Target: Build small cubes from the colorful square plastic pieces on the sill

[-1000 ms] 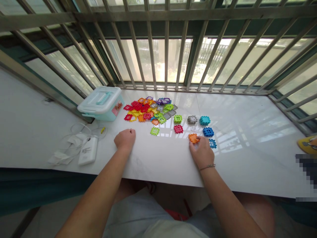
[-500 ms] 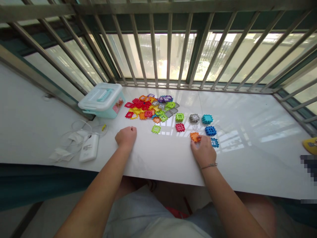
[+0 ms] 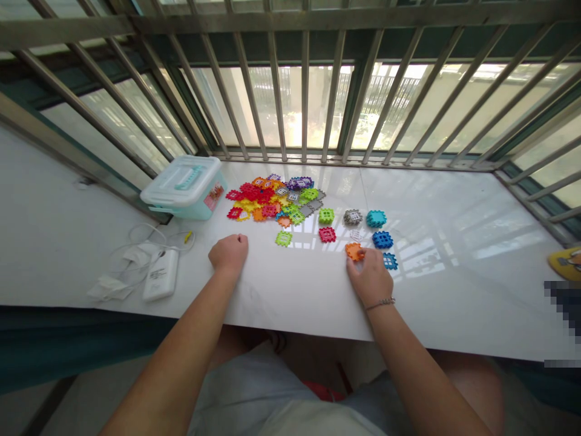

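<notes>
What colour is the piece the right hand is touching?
The piece at the right hand is orange, seen in the head view.

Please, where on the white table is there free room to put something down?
Bare: the table between the left hand and right hand; also between the blue stack and the yellow object. Crowded: the mixed pile beside the lidded box, and beyond the orange piece.

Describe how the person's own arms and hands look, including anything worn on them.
The left arm and right arm show no sleeves in view. The left hand and right hand are ungloved. A thin, metallic-looking chain bracelet circles the right wrist; none shows on the left. Fine markings are too small to tell.
</notes>
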Demonstrator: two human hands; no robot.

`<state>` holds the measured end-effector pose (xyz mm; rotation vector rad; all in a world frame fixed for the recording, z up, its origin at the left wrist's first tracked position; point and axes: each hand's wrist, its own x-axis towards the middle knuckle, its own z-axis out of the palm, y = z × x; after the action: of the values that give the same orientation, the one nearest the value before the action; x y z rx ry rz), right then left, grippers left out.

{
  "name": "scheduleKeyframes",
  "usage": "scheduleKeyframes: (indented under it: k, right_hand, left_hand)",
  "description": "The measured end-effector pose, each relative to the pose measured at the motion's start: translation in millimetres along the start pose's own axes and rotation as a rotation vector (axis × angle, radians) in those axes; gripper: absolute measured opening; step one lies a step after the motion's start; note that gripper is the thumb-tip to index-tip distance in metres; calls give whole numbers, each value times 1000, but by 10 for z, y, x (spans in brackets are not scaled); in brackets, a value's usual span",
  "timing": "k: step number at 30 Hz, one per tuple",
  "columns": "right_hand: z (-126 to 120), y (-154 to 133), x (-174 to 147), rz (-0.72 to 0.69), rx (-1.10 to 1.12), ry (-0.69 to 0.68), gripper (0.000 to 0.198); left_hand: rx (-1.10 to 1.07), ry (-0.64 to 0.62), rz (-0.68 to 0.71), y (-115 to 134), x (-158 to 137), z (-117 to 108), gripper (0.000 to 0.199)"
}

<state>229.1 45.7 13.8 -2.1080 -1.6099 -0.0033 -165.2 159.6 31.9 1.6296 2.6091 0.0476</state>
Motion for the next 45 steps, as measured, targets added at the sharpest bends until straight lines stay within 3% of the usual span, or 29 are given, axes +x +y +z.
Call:
scheduleKeyframes:
  k: [45]
  right_hand:
    - [-52,-34,11,-22,-16,-37,32]
  left_hand:
    - [4,16,2,-2,-10,4,57]
